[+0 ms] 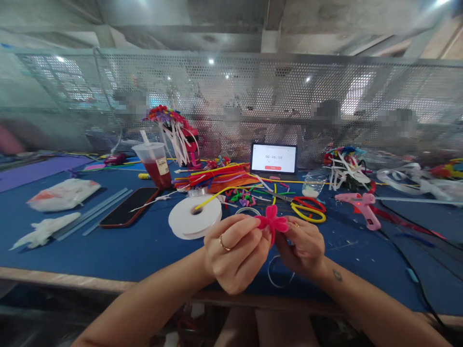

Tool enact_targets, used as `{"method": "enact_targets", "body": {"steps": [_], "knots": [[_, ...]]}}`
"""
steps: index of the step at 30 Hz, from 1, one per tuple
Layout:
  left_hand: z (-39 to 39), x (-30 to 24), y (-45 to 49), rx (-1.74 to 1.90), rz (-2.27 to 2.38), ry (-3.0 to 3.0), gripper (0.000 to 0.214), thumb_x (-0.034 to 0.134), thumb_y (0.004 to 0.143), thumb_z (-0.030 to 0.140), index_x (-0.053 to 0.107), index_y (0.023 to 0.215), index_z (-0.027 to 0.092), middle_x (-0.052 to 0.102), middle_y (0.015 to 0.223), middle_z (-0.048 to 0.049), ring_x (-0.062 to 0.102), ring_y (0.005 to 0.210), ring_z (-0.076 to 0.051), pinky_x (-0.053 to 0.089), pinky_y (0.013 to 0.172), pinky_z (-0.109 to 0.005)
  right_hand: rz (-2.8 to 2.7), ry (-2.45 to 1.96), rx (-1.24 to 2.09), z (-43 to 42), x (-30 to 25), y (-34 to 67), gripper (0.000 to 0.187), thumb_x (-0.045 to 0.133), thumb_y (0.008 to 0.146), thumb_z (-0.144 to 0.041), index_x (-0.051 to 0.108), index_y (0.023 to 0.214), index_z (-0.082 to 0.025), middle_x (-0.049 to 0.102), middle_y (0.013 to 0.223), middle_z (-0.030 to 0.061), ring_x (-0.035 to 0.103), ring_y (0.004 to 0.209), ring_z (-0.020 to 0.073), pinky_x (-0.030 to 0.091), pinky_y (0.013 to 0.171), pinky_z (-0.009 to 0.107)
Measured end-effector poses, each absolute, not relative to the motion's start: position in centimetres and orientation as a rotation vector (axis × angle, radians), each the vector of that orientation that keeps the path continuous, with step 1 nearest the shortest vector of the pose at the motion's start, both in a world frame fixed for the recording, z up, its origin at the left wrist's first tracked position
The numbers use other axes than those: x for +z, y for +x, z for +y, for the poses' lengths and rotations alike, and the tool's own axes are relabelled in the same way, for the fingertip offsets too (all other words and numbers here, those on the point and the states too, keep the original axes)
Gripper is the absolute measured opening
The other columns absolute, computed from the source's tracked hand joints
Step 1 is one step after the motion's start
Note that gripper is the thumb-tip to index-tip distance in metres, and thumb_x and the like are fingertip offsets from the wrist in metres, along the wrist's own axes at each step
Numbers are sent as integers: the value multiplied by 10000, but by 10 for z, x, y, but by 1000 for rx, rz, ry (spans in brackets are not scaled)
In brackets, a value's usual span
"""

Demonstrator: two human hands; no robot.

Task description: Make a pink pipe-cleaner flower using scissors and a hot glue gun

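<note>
A bright pink pipe-cleaner flower (272, 220) with looped petals is held up over the table's front half. My left hand (237, 248) pinches its left side, a ring on one finger. On the other side, my right hand (306, 241) grips a right petal between thumb and fingers. Just behind my left hand lies a white ribbon spool (195, 219) with a yellow pipe cleaner across it. Scissors with red and yellow handles (308, 210) lie beyond my right hand. Below the hands, a thin wire ring (280, 274) rests on the blue tabletop.
Behind lie bundled pipe cleaners (217, 176) and a propped tablet (274, 159) showing a timer. A pink glue gun (361, 207) with a cable is at right. At left are a phone (129, 207), a drink cup (154, 164) and clear glue sticks (96, 212).
</note>
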State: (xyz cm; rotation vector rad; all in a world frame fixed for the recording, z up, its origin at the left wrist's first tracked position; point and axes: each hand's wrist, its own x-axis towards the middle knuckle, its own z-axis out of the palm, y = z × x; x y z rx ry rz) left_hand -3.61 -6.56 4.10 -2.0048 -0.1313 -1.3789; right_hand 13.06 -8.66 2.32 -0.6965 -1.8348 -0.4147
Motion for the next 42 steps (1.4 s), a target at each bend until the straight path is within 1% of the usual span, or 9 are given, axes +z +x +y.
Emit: {"method": "enact_targets", "body": {"steps": [5, 11, 18, 24, 29, 34, 36, 39, 42], "knots": [[-57, 39, -35, -1359, -173, -2024, 130, 720, 685, 127, 643, 790, 130, 680, 684, -12, 643, 771, -150, 552, 681, -252, -1836, -749, -410, -80, 21, 134, 182, 470, 824, -94, 592, 726, -186, 511, 487, -20, 531, 493, 110, 401, 475, 195], [-42, 38, -30, -1336, -325, -2004, 139, 702, 699, 148, 623, 813, 145, 668, 705, -6, 614, 687, -142, 479, 631, -259, -1864, -842, -347, -64, 22, 139, 135, 489, 860, -147, 605, 794, -168, 595, 575, -7, 531, 497, 95, 401, 501, 185], [-19, 32, -26, -1540, -552, -2295, 21, 618, 777, 139, 612, 771, 159, 640, 722, -18, 577, 690, -121, 470, 624, -233, -1854, -1003, 210, -51, 21, 145, 217, 467, 901, -295, 631, 841, -166, 636, 601, -9, 520, 454, 87, 385, 462, 184], [-8, 26, -23, -1924, -733, -2557, 17, 594, 810, 165, 603, 812, 150, 626, 746, -18, 578, 670, -93, 479, 582, -185, -1854, -1234, 408, -23, 11, 160, 269, 418, 910, -334, 610, 853, -154, 687, 637, 14, 533, 457, 104, 387, 462, 205], [-1, 15, -20, -1977, -967, -2672, 58, 579, 813, 219, 584, 822, 162, 626, 756, -15, 586, 670, -95, 487, 604, -189, -2145, -1578, 162, -4, -6, 172, 235, 459, 885, -298, 629, 930, -143, 697, 714, 47, 618, 616, 149, 427, 592, 241], [4, 3, -14, -2054, -1217, -2848, 117, 599, 774, 277, 569, 781, 164, 620, 752, -16, 582, 639, -105, 480, 555, -198, -2159, -1637, -4, -2, -5, 185, 272, 466, 877, -292, 624, 1036, -138, 678, 968, 111, 591, 974, 226, 396, 872, 335], [6, -1, -11, -2190, -1336, -2944, 149, 621, 743, 292, 544, 749, 165, 630, 760, -18, 592, 644, -114, 493, 556, -213, -2190, -1656, -20, -2, 1, 195, 262, 453, 879, -293, 636, 1014, -161, 679, 967, 93, 598, 947, 212, 407, 843, 315], [10, -5, -8, -2447, -1475, -3019, 201, 663, 682, 274, 494, 698, 165, 662, 745, -20, 608, 641, -116, 506, 606, -241, -2273, -1736, -24, -2, 10, 219, 244, 452, 867, -318, 668, 886, -206, 692, 833, 49, 619, 773, 186, 423, 705, 285], [14, -8, -6, -2633, -1599, -2981, 227, 693, 630, 245, 489, 672, 158, 662, 668, -8, 603, 608, -104, 480, 618, -232, -2290, -1848, -70, 0, 10, 248, 160, 539, 769, -254, 668, 816, -172, 682, 840, 90, 610, 821, 229, 409, 706, 303]]}}
